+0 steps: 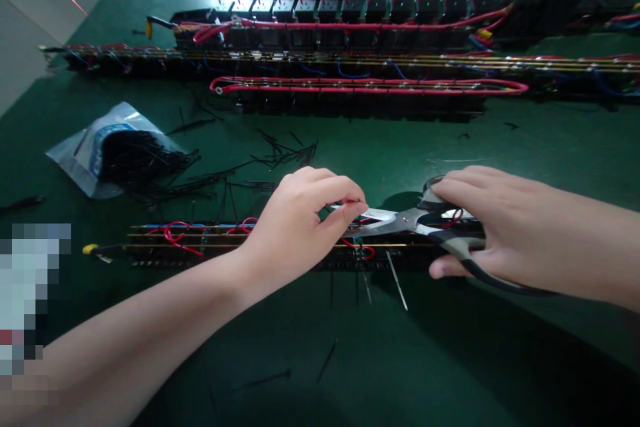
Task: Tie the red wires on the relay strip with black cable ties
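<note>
Bending over a green table point(450, 347), the person works on a long black wiring strip point(200, 247) that lies left to right near the front edge, with red wire looped along it. The left hand point(300, 227) is curled above the middle of the strip, thumb and forefinger pinched tight on something thin beside a red wire. What it is, I cannot make out. The right hand point(500, 227) is closed through the grey-and-black handles of a pair of scissors point(400, 219). The blades point left, nearly shut, with their tips just at the left fingertips.

Thin black tie ends point(395, 287) stick out from the strip toward the near side. At far left lies an open plastic bag point(100, 147) of black cable ties, with more loose ties point(280, 153) scattered beside it. Farther back, rows of black socket strips point(350, 20) run across the table, with red cable strung along them.
</note>
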`<state>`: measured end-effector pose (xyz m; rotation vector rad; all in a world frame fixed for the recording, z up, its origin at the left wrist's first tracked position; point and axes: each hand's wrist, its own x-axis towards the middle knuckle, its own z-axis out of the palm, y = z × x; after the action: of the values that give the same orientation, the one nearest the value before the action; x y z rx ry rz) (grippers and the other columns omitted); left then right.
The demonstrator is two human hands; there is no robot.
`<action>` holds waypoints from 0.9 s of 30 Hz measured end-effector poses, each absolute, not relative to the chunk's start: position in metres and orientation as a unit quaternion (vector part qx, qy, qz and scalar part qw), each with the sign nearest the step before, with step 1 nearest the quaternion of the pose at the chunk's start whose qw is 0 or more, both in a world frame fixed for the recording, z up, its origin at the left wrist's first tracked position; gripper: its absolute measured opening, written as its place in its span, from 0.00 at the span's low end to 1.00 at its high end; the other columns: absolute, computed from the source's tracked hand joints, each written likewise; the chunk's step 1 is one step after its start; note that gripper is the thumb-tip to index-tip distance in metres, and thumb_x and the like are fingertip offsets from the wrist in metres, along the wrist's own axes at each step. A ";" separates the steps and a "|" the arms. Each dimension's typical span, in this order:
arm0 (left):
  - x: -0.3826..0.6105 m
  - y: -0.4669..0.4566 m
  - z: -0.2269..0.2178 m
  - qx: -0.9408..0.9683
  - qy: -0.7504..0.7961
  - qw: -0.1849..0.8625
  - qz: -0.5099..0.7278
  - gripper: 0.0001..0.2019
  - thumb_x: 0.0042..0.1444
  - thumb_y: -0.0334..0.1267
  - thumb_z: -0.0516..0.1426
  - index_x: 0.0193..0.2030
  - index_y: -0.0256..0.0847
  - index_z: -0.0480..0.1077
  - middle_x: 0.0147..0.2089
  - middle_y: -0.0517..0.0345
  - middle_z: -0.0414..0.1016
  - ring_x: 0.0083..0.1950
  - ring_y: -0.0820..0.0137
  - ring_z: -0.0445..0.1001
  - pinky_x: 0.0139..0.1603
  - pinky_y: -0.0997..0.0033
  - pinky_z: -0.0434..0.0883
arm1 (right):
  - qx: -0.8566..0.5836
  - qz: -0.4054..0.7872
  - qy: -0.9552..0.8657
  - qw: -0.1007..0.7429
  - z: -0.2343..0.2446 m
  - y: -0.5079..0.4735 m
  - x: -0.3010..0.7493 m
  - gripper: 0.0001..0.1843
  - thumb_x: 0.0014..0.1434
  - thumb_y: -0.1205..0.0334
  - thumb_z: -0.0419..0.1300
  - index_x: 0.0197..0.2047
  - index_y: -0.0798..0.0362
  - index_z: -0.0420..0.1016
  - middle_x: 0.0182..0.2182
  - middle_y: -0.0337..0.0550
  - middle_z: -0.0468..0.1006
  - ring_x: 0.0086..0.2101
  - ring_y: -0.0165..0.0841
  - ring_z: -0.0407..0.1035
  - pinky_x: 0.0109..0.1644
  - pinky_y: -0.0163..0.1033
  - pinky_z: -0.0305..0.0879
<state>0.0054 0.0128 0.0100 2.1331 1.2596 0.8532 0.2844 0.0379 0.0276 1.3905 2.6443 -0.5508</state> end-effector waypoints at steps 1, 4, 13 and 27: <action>0.005 0.013 0.009 0.785 0.465 0.254 0.322 0.07 0.63 0.30 0.61 0.36 0.43 0.80 0.39 0.60 0.81 0.44 0.69 0.76 0.46 0.67 0.70 | 0.455 -0.182 0.870 0.054 0.027 0.038 0.283 0.31 0.48 0.26 0.65 0.36 0.47 0.72 0.36 0.50 0.77 0.36 0.48 0.71 0.38 0.52 0.68; 0.006 0.014 0.007 0.778 0.467 0.252 0.335 0.06 0.62 0.30 0.63 0.35 0.44 0.80 0.39 0.59 0.79 0.46 0.68 0.75 0.47 0.66 0.70 | 0.451 -0.195 0.868 0.067 0.027 0.039 0.277 0.31 0.49 0.26 0.63 0.35 0.47 0.71 0.35 0.49 0.76 0.35 0.47 0.70 0.37 0.51 0.66; 0.007 0.014 0.008 0.769 0.466 0.278 0.337 0.06 0.61 0.30 0.64 0.35 0.45 0.81 0.40 0.59 0.78 0.46 0.69 0.75 0.48 0.66 0.71 | 0.469 -0.201 0.856 0.084 0.025 0.036 0.264 0.30 0.49 0.27 0.64 0.34 0.47 0.71 0.33 0.49 0.76 0.31 0.44 0.69 0.33 0.48 0.64; 0.007 0.017 0.011 0.758 0.473 0.307 0.327 0.05 0.61 0.31 0.64 0.35 0.45 0.81 0.40 0.60 0.79 0.45 0.69 0.76 0.49 0.67 0.74 | 0.478 -0.137 0.864 0.077 0.027 0.034 0.259 0.25 0.47 0.34 0.70 0.33 0.46 0.72 0.30 0.47 0.78 0.29 0.45 0.71 0.29 0.47 0.62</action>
<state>0.0067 0.0173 0.0106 2.0060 1.2502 0.8660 0.2593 0.0342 0.0268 1.4313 2.5900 -0.4118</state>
